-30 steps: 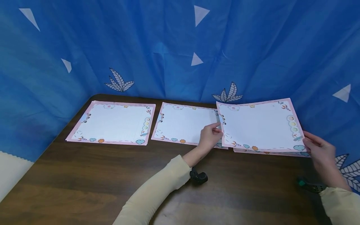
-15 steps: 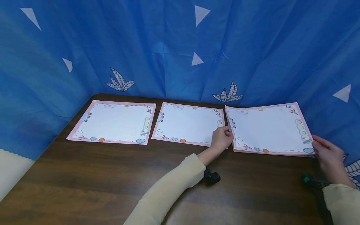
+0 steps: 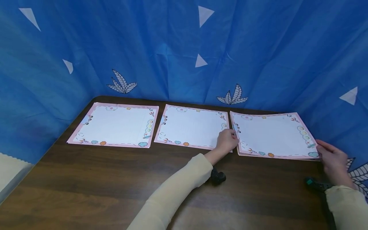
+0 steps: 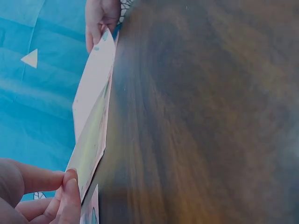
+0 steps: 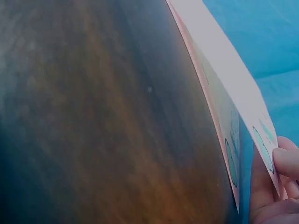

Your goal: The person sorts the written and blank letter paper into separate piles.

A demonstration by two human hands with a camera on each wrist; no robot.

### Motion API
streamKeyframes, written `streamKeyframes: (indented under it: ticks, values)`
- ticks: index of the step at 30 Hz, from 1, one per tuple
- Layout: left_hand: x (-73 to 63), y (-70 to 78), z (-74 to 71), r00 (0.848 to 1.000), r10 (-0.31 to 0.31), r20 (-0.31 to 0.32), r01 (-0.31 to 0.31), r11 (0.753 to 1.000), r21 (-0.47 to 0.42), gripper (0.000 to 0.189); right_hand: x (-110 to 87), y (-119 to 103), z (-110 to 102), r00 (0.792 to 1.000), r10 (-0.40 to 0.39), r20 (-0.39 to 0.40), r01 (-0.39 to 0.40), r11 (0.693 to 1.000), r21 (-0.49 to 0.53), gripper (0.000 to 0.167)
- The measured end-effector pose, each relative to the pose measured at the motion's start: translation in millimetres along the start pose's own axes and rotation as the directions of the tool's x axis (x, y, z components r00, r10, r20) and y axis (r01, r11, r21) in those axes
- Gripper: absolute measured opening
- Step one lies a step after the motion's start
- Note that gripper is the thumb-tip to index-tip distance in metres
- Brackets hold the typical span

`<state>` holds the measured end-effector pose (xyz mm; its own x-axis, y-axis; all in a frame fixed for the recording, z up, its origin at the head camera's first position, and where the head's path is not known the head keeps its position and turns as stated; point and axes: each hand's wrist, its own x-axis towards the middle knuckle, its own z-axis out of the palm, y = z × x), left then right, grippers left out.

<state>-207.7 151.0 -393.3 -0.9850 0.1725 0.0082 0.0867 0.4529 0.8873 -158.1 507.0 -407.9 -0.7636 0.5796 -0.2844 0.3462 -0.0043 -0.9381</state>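
Note:
A white sheet of paper (image 3: 267, 135) with a pink cartoon border lies slightly raised over the right-hand pile of like sheets. My left hand (image 3: 227, 140) pinches its left edge between thumb and fingers, as the left wrist view shows. At the near right corner my right hand (image 3: 333, 159) holds the same sheet, thumb on top. A gap separates it from the lower sheet (image 5: 229, 161) in the right wrist view. Under my left hand, the middle paper pile (image 3: 189, 127) has its right edge partly covered. Farther left lies another paper pile (image 3: 115, 126).
All the paper lies along the back of a dark brown wooden table (image 3: 95, 185). Behind it hangs a blue curtain (image 3: 161, 41) with white triangles and leaf prints. Black devices (image 3: 217, 176) sit at both wrists.
The held sheet has come down and shifted right, onto the right-hand pile. Both hands moved right with it, then settled. Its far right corner has dropped in the last half second.

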Motion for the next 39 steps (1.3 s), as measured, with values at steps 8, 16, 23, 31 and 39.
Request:
streamKeyframes:
  ticks: [8, 16, 23, 31, 39]
  values:
    - [1.8, 1.0, 2.3, 0.999, -0.044, 0.015, 0.043, 0.999, 0.027, 0.028, -7.2, -3.9, 3.7, 1.0, 0.001, -0.023, -0.002, 1.0, -0.026, 0.057]
    - [0.8, 2.5, 2.1, 0.997, -0.059, 0.049, 0.056, 0.997, 0.057, 0.005, -4.2, -4.7, 4.2, 0.998, -0.019, -0.057, 0.012, 0.993, -0.115, 0.053]
    - [-0.9, 2.5, 0.3, 0.996, -0.049, 0.071, 0.044, 0.997, 0.067, 0.017, -2.9, -4.4, 7.4, 0.993, -0.08, -0.085, 0.055, 0.963, -0.264, 0.051]
    - [-2.4, 2.7, -2.4, 0.995, -0.048, 0.085, 0.043, 0.997, 0.063, 0.011, -1.0, -3.1, 14.7, 0.983, -0.098, -0.155, 0.034, 0.927, -0.372, 0.046]
    - [-3.0, 5.2, -5.4, 0.993, -0.054, 0.104, 0.044, 0.994, 0.096, 0.014, -0.4, -2.4, 13.3, 0.99, -0.086, -0.109, 0.023, 0.877, -0.481, 0.047]
